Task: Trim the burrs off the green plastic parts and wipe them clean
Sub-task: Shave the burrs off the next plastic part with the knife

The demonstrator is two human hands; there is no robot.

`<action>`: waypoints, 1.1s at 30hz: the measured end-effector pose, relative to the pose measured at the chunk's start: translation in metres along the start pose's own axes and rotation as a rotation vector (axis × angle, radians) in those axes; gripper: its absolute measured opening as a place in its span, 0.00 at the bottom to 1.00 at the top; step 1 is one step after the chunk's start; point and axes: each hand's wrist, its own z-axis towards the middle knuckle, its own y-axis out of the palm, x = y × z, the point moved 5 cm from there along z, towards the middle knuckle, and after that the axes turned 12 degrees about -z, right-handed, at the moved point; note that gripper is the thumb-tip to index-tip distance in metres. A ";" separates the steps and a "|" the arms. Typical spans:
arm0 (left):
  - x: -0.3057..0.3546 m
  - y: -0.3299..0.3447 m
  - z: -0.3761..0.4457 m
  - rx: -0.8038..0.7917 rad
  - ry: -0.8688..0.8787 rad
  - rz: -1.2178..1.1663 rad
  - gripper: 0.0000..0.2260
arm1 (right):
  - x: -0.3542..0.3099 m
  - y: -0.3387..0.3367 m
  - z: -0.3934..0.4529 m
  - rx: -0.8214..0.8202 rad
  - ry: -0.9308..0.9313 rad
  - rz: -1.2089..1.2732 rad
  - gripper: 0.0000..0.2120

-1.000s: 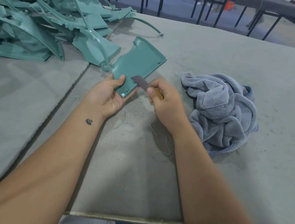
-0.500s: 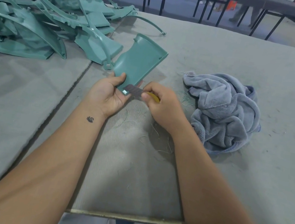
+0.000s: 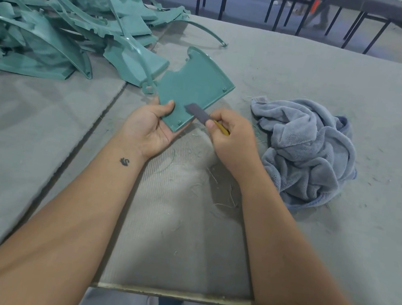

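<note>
The green plastic panel [image 3: 193,89] is held tilted above the counter [image 3: 314,72], its near corner resting in the left hand [image 3: 149,127], whose thumb presses on the top face while the fingers support it from below. The right hand [image 3: 233,142] grips a yellow-handled utility knife [image 3: 202,116]; the dark blade lies against the panel's lower right edge.

Judged step: burr trimming along that edge. To do it well, keep the blade at a shallow angle to the edge, draw it in one light pass, and keep the left thumb clear of the blade path. Rotate the panel, not the wrist, for the next edge.

A crumpled grey-blue towel [image 3: 307,148] lies just beside the right hand, ready for wiping. A pile of green plastic parts [image 3: 50,28] lies at the far left. Thin shavings [image 3: 219,198] lie scattered on the counter beneath the right forearm.
</note>
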 end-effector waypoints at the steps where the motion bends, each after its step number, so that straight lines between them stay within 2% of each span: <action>1: 0.000 0.001 0.000 -0.006 0.005 -0.007 0.14 | -0.002 0.004 0.000 -0.053 -0.023 -0.045 0.08; 4: 0.002 0.002 0.000 -0.009 0.026 -0.043 0.13 | -0.005 0.014 0.000 -0.165 -0.048 -0.107 0.08; 9: 0.001 0.003 -0.001 -0.018 0.009 -0.006 0.13 | 0.002 0.004 0.001 -0.018 0.033 0.083 0.11; 12: 0.001 0.003 -0.001 -0.008 0.013 -0.016 0.14 | -0.002 0.010 0.001 -0.104 -0.031 -0.095 0.09; 14: 0.002 0.004 -0.001 -0.001 0.024 -0.017 0.14 | -0.004 0.013 0.001 -0.144 -0.048 -0.129 0.09; 16: 0.003 0.005 -0.002 0.004 0.051 0.006 0.14 | -0.005 0.007 0.001 -0.048 -0.025 -0.029 0.09; 20: 0.015 0.007 -0.002 -0.001 0.192 0.236 0.16 | 0.007 -0.023 0.000 0.361 0.146 0.384 0.10; 23: 0.024 0.008 -0.002 0.036 0.301 0.459 0.17 | 0.017 -0.035 -0.001 0.490 0.232 0.405 0.06; 26: 0.030 0.005 -0.002 0.113 0.354 0.543 0.15 | 0.023 -0.038 0.001 0.510 0.289 0.472 0.08; 29: 0.037 0.001 -0.003 0.156 0.365 0.520 0.12 | 0.025 -0.041 0.002 0.498 0.318 0.578 0.08; 33: 0.044 -0.003 -0.004 0.198 0.330 0.512 0.07 | 0.022 -0.035 0.004 0.320 0.324 0.768 0.08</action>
